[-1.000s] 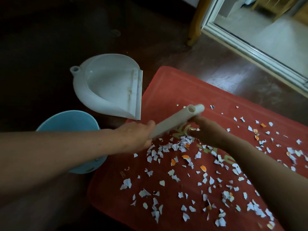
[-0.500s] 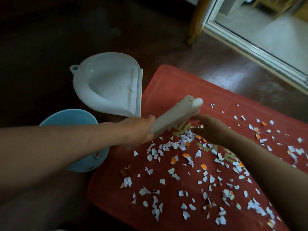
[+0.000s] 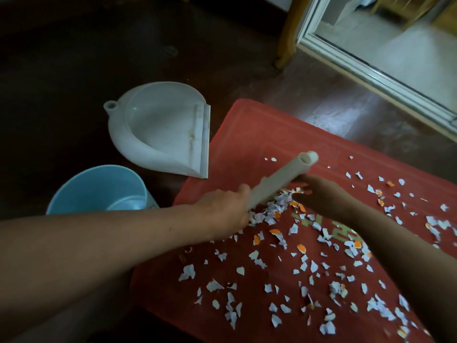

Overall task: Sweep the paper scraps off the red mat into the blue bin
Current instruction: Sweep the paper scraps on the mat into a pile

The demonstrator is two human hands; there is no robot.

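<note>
Gathering looks to be the step in hand. The left hand (image 3: 222, 209) has its fingers curled round the near end of a white tube (image 3: 279, 179), which slants up and away from that grip. The right hand (image 3: 321, 194) lies under the tube's far end; blur hides whether its fingers hold the tube or only touch it. Between the two sets of fingers, just under the tube, scraps (image 3: 274, 210) lie heaped on the mat (image 3: 259, 134). Many more are scattered nearer the person. The dustpan (image 3: 160, 129) sits beyond the left fingers, and the bin (image 3: 81, 186) is to their left, well apart. Next, I judge, the heap must be drawn toward the dustpan's lip before anything reaches the bin.
</note>
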